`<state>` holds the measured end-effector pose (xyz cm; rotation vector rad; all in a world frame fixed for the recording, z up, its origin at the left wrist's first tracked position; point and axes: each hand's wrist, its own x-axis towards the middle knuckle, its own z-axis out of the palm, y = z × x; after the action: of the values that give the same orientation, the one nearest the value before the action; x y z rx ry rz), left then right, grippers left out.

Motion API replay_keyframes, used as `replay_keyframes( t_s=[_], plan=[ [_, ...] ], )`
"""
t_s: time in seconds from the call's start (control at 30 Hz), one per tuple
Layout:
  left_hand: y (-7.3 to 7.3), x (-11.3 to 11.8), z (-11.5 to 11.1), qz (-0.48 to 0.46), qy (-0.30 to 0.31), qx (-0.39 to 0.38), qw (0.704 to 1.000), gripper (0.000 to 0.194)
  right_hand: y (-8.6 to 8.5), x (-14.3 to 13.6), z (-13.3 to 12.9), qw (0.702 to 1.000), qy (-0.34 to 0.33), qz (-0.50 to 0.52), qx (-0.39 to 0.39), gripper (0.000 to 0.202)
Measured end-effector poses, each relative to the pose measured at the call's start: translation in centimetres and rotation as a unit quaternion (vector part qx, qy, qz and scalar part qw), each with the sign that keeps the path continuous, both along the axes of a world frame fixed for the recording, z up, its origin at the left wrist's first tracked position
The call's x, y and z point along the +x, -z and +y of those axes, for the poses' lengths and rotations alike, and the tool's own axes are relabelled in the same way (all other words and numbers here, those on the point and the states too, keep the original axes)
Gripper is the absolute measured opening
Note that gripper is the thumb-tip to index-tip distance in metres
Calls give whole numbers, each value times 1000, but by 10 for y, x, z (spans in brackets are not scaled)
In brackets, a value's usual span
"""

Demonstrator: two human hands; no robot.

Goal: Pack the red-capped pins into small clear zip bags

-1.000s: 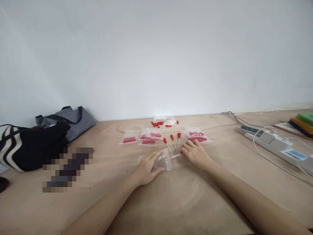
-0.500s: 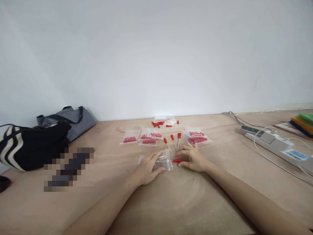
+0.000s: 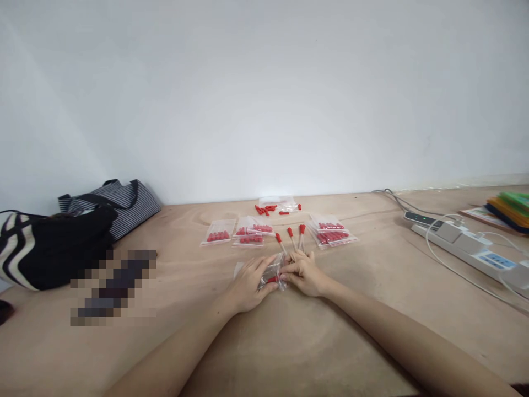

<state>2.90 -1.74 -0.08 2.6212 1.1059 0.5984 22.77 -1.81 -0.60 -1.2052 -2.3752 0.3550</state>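
My left hand (image 3: 247, 284) lies on a small clear zip bag (image 3: 269, 272) on the wooden table, holding it down at its mouth. My right hand (image 3: 303, 273) is against the bag's open right end, fingers pinched on a red-capped dropper (image 3: 272, 279) whose red bulb shows inside the bag. Just beyond the hands lie three more red-capped droppers (image 3: 291, 239). Filled clear bags with red pieces lie to the left (image 3: 248, 231) and right (image 3: 332, 232) of them.
Loose red caps and an empty clear bag (image 3: 276, 207) lie near the wall. Black and striped cloth bags (image 3: 61, 234) sit at left, beside a blurred-out dark item (image 3: 112, 286). A white power strip with cables (image 3: 467, 245) and stacked coloured sheets (image 3: 508, 209) are at right.
My right hand picked one dropper from the row, turned it bulb-first and pushed it leftward into the bag. My left hand stayed on the bag.
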Motion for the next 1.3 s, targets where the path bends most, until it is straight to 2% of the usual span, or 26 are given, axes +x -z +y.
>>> replay_keyframes(
  t_s=[0.1, 0.2, 0.27, 0.33, 0.4, 0.57, 0.7, 0.8, 1.0, 1.1, 1.3],
  plan=[
    [0, 1, 0, 2, -15, 12, 1000, 55, -1, 7, 7, 1000, 9, -12, 5, 19],
    [-4, 1, -2, 0, -26, 41, 999, 55, -5, 25, 30, 989, 137, -23, 48, 22],
    [-7, 0, -3, 0, -26, 52, 998, 49, -8, 36, 48, 969, 208, -83, 100, 25],
    [-8, -4, -5, 4, -27, 54, 998, 42, -10, 44, 64, 955, 194, -166, 151, 31],
    [-8, -9, -6, 6, -32, 54, 998, 38, -11, 47, 75, 941, 147, -235, 194, 34],
    [-5, -19, -8, 5, -51, 12, 999, 41, -11, 48, 86, 908, 87, -324, 249, 17],
    [-6, -17, -8, 12, -38, -34, 999, 40, -16, 55, 81, 905, 76, -316, 276, 17],
    [-7, -16, -7, 13, -22, -45, 999, 41, -19, 66, 66, 906, 80, -286, 303, 22],
    [-3, -20, -2, 17, -4, -55, 998, 43, -4, 80, 22, 917, 79, -208, 330, 26],
    [-3, -20, -1, 15, 3, -46, 999, 42, 2, 75, 13, 920, 86, -203, 324, 26],
    [-6, -19, -2, 15, 1, -56, 998, 43, 0, 50, 13, 936, 55, -184, 294, 25]
  ],
)
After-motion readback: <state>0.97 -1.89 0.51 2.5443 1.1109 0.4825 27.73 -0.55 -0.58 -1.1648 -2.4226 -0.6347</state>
